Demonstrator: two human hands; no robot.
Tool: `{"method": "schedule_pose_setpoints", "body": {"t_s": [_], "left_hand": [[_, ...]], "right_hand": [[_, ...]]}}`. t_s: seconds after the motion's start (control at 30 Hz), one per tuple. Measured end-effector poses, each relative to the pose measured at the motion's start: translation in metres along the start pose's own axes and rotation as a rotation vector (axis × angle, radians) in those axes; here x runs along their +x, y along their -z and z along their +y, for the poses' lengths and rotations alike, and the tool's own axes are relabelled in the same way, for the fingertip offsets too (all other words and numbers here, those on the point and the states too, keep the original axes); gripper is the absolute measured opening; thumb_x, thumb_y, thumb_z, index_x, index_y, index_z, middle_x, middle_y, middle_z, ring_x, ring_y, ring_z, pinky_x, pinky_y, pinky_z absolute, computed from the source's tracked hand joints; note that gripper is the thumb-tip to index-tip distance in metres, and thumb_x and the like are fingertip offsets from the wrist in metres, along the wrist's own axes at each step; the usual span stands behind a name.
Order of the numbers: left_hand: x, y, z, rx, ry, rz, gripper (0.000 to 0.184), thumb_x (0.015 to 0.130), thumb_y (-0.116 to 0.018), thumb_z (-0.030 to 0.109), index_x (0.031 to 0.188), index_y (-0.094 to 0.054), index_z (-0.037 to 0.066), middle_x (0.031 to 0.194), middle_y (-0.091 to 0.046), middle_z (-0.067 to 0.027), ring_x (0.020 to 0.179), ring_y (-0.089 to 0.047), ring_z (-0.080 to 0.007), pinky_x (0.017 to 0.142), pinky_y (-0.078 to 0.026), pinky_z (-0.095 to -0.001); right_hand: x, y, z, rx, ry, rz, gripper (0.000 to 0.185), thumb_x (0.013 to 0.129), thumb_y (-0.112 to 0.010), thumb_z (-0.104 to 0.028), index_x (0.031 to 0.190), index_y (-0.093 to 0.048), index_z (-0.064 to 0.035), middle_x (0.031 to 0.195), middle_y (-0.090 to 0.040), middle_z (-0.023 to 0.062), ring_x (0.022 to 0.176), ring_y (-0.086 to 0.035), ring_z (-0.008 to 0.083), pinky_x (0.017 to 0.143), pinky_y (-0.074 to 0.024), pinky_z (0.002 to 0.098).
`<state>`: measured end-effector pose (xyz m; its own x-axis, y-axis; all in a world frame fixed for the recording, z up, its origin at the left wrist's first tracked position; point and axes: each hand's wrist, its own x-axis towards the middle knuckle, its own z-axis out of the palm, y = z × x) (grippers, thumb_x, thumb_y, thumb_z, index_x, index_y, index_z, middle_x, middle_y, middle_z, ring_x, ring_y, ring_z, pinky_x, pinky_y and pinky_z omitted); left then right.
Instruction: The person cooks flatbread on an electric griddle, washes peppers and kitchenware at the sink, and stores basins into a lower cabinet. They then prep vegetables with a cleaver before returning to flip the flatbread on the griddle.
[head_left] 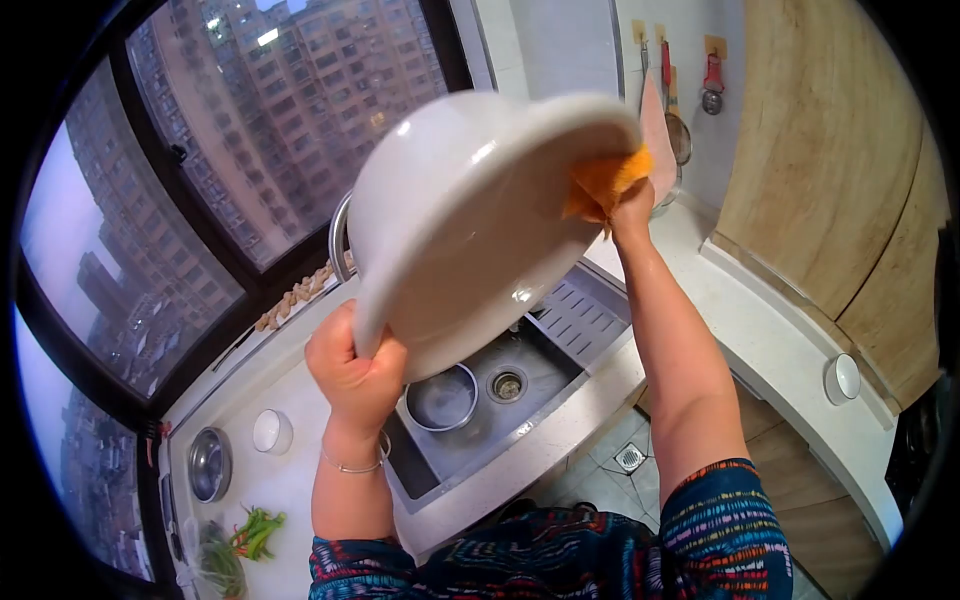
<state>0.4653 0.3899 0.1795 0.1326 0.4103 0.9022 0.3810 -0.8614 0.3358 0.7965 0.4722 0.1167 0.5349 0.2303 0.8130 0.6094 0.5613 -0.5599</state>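
A large white basin (pixel 480 250) is tilted on its side in the air above the sink, its inside turned partly toward me. My left hand (pixel 356 357) grips its lower left rim, thumb over the edge. At the upper right rim, my right hand (pixel 632 212) is closed on an orange cloth (pixel 606 186), which presses against the basin's inner side near the edge. Below, the grey sink (pixel 545 385) holds a round metal pot or bowl (pixel 442 400) beside the drain. The basin hides the tap and the sink's far side.
Left on the counter (pixel 330 480) are a white bowl (pixel 272 431), a metal bowl (pixel 210 464), green peppers (pixel 258 531) and a plastic bag of greens (pixel 218 560). A white cup (pixel 842 379) lies on the right counter. Utensils (pixel 712 90) hang on the wall. Windows stand at left.
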Motion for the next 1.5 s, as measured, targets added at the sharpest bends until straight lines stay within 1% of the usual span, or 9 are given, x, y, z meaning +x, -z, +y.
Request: {"method": "schedule_pose_setpoints", "body": {"t_s": [0.23,0.43,0.63,0.83,0.9,1.0,1.13,1.37,1.5], "left_hand": [[0.001,-0.014,0.011,-0.267,0.085,0.263,0.013,0.064,-0.05,-0.008,0.074,-0.055,-0.001,0.063,-0.051,0.0003,0.057,-0.044,-0.0063,0.054,-0.038,-0.0194],[-0.01,-0.052,-0.008,-0.508,0.109,0.343,0.022,0.071,-0.053,-0.007,0.092,-0.053,-0.002,0.089,-0.057,-0.0065,0.081,-0.054,-0.0139,0.078,-0.042,-0.0268],[-0.03,-0.081,-0.033,-0.658,0.468,0.326,0.017,0.076,-0.051,0.002,0.092,-0.052,-0.004,0.089,-0.057,-0.0077,0.08,-0.053,-0.0144,0.076,-0.042,-0.0256],[-0.105,-0.1,-0.04,-0.745,0.453,-0.509,0.067,0.071,-0.059,0.009,0.126,-0.023,-0.002,0.125,-0.034,-0.0147,0.111,-0.04,-0.0237,0.093,-0.031,-0.0347],[-0.105,-0.074,-0.05,-0.58,0.715,-0.638,0.07,0.07,-0.057,0.007,0.13,-0.021,0.004,0.126,-0.035,-0.0112,0.114,-0.04,-0.0224,0.093,-0.031,-0.0317],[-0.059,-0.042,-0.07,-0.99,0.681,-0.277,0.063,0.08,-0.053,0.04,0.124,-0.031,0.0,0.118,-0.044,-0.0101,0.11,-0.044,-0.0209,0.089,-0.038,-0.0353],[-0.004,-0.004,-0.081,-0.883,0.615,-0.038,0.027,0.078,-0.055,0.01,0.102,-0.045,0.001,0.081,-0.054,-0.0021,0.068,-0.051,-0.0088,0.064,-0.042,-0.0222],[0.011,-0.017,-0.031,-0.71,0.419,0.161,0.018,0.069,-0.054,-0.004,0.087,-0.055,-0.002,0.084,-0.059,-0.0059,0.073,-0.055,-0.0114,0.07,-0.043,-0.0231],[-0.013,-0.043,-0.009,-0.695,0.43,0.207,0.019,0.069,-0.055,-0.005,0.088,-0.055,-0.002,0.085,-0.058,-0.0052,0.074,-0.054,-0.0107,0.071,-0.042,-0.0225]], "right_hand": [[-0.091,-0.055,-0.019,1.249,-1.103,0.038,0.03,0.08,-0.057,-0.025,0.101,-0.05,-0.0061,0.095,-0.056,0.0122,0.084,-0.056,0.0264,0.073,-0.0475,0.0456],[-0.123,-0.083,-0.131,1.514,-1.613,0.005,0.028,0.084,-0.047,-0.018,0.11,-0.047,-0.0071,0.11,-0.051,0.0144,0.101,-0.049,0.0334,0.088,-0.0376,0.0507],[-0.138,-0.08,-0.159,1.466,-1.617,0.035,0.027,0.082,-0.052,-0.016,0.107,-0.048,-0.0071,0.105,-0.054,0.0117,0.096,-0.052,0.027,0.085,-0.0429,0.0404],[-0.139,-0.054,-0.096,1.275,-1.515,0.183,0.03,0.075,-0.059,-0.007,0.103,-0.048,-0.0065,0.093,-0.057,0.0094,0.082,-0.058,0.0257,0.068,-0.0494,0.0379],[-0.142,-0.034,-0.052,1.101,-1.345,0.109,0.031,0.074,-0.059,-0.005,0.102,-0.047,-0.0052,0.09,-0.057,0.0098,0.077,-0.059,0.0266,0.056,-0.0491,0.0377],[-0.12,0.004,-0.045,0.668,-1.167,0.06,0.027,0.072,-0.059,-0.002,0.097,-0.048,-0.0032,0.086,-0.057,0.0096,0.069,-0.059,0.0274,0.055,-0.0497,0.0371],[-0.101,0.025,-0.023,0.565,-0.907,0.003,0.024,0.075,-0.057,-0.003,0.096,-0.047,0.0001,0.085,-0.056,0.0099,0.07,-0.059,0.0244,0.057,-0.0496,0.0342],[-0.074,0.032,-0.027,0.57,-0.615,0.105,0.019,0.08,-0.053,-0.007,0.096,-0.048,0.0009,0.086,-0.056,0.0096,0.074,-0.058,0.0216,0.065,-0.0495,0.0325],[-0.115,0.01,-0.02,0.715,-0.989,0.27,0.021,0.081,-0.052,-0.008,0.1,-0.049,0.0008,0.089,-0.055,0.0106,0.075,-0.057,0.0224,0.059,-0.0501,0.0342]]}}
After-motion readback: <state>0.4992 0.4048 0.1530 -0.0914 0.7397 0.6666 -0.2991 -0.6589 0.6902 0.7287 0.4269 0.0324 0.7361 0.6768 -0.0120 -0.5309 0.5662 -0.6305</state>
